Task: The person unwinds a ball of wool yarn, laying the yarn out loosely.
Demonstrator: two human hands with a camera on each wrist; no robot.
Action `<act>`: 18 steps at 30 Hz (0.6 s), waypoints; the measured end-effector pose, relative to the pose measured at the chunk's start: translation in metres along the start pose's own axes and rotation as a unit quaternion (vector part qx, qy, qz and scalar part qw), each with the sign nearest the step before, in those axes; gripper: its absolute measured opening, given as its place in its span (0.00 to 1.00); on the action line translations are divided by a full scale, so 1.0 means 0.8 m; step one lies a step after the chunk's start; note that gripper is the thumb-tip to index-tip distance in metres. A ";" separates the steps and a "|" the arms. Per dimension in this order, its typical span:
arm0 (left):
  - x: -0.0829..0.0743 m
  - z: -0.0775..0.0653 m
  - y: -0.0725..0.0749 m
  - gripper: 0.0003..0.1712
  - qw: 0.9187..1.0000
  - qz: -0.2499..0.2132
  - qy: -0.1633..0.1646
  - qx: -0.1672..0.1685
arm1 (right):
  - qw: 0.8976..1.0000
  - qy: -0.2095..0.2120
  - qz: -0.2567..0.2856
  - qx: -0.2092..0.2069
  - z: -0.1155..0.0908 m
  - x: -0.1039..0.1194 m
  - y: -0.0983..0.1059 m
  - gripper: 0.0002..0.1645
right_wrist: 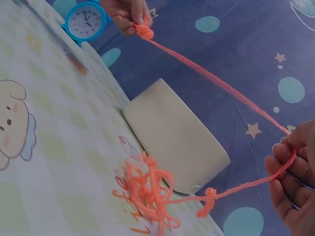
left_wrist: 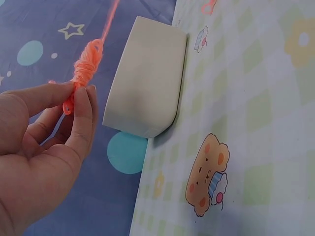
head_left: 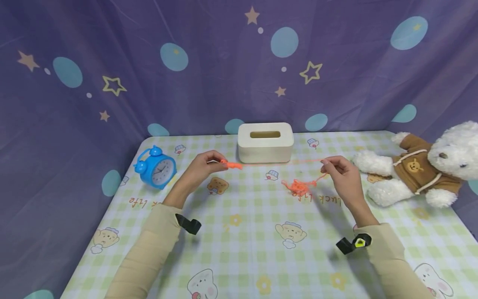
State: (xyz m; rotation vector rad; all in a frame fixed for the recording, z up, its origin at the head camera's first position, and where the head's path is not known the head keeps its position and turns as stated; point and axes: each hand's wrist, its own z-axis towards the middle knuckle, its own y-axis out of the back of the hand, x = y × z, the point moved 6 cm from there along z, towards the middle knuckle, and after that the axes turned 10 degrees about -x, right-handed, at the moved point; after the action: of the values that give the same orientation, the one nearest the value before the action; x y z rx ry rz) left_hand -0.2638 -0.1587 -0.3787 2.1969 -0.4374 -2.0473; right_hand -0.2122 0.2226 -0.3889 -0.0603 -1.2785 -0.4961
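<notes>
Between thumb and fingertips, my left hand (head_left: 203, 168) pinches a small wound bundle of orange yarn (left_wrist: 86, 66). A taut strand of the yarn (right_wrist: 216, 81) runs across from that bundle to my right hand (head_left: 342, 174). The right thumb and fingers hold the strand, which bends round them and comes back down. From there it leads past a small knot (right_wrist: 210, 195) to a loose tangle of orange yarn (head_left: 298, 187) on the tablecloth. Both hands are raised above the table.
Behind the strand stands a cream tissue box (head_left: 266, 143). A blue alarm clock (head_left: 157, 168) is at the left, and a white teddy bear (head_left: 418, 166) in a brown hoodie lies at the right. A checked cloth (head_left: 235, 249) covers the table; a purple curtain (head_left: 224, 91) hangs behind.
</notes>
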 end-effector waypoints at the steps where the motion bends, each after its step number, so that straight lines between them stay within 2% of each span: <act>1: 0.000 0.000 0.001 0.14 1.000 0.000 0.000 0.000 | 1.000 0.001 -0.002 -0.006 -0.001 0.005 0.003 0.17; 5: -0.001 -0.001 0.003 0.15 1.000 0.000 0.001 0.000 | 1.000 0.002 -0.009 -0.028 -0.005 0.024 0.013 0.17; 7: -0.001 -0.001 0.003 0.15 1.000 -0.001 0.001 -0.001 | 0.999 -0.004 -0.012 -0.038 -0.005 0.025 0.018 0.17; 15: 0.000 -0.002 0.007 0.15 1.000 -0.001 -0.007 -0.002 | 0.997 -0.030 -0.023 -0.068 0.006 -0.016 0.040 0.17; 18: -0.002 -0.003 0.007 0.15 1.000 -0.002 -0.008 0.000 | 0.996 -0.035 -0.030 -0.082 0.007 -0.024 0.047 0.17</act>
State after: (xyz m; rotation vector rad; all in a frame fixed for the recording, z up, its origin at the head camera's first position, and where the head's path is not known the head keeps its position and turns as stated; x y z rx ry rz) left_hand -0.2621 -0.1643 -0.3756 2.1847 -0.4348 -2.0668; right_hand -0.2065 0.2639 -0.3961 -0.1792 -1.3082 -0.6550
